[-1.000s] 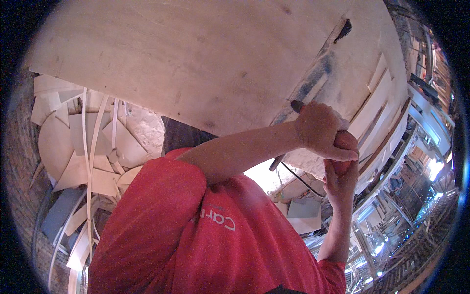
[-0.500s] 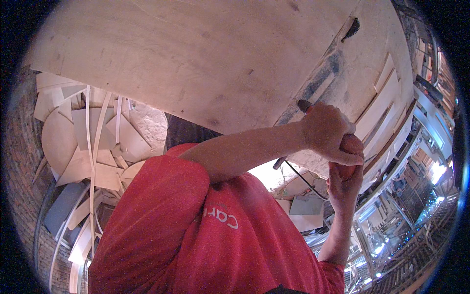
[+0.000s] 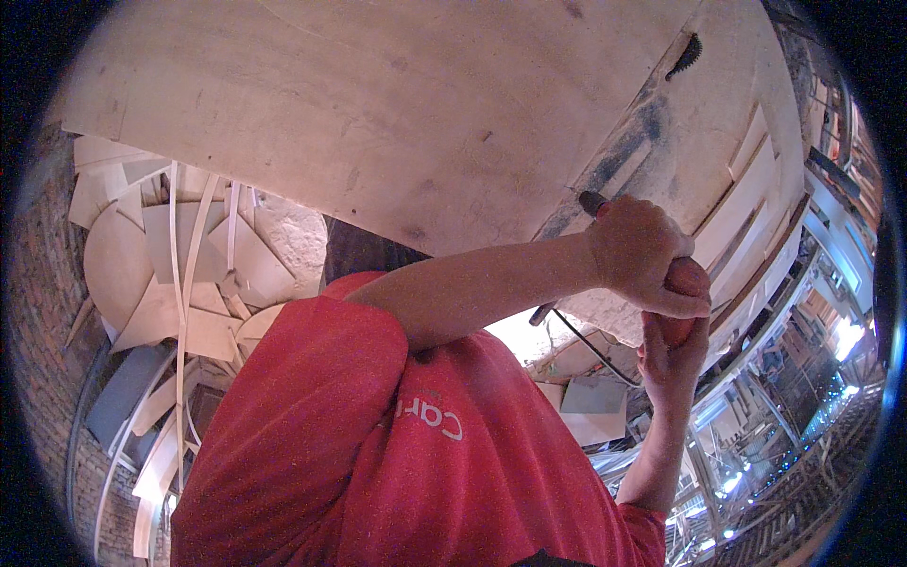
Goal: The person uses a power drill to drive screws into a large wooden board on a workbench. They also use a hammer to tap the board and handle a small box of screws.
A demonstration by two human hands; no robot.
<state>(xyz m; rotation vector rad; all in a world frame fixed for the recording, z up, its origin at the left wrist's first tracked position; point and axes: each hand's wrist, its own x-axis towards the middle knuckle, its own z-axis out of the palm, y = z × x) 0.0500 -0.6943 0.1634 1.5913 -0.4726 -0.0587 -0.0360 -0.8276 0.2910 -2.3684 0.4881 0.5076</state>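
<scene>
My left arm reaches across to the right, over the near edge of a large plywood-topped saw table (image 3: 378,123). My left hand (image 3: 635,248) is closed in a fist around an object. A black rounded end (image 3: 592,201) sticks out at the far side of that fist. On its near side a smooth reddish-brown rounded piece (image 3: 688,277) shows; whether both belong to one tool is hidden by the fingers. Just below, my right hand (image 3: 673,357) is wrapped round the lower part of the reddish piece, its palm side out of sight. Both hands nearly touch.
A toothed circular saw blade (image 3: 685,57) rises from a slot farther up the table. Flat wooden strips (image 3: 737,208) lie along its right side. Sheet offcuts and thin strips (image 3: 142,246) lean by a brick wall (image 3: 42,321) at left. A dark cable (image 3: 590,348) hangs below the table.
The grip of both hands looks the same. The hands and the table have shifted only slightly to the right in the picture.
</scene>
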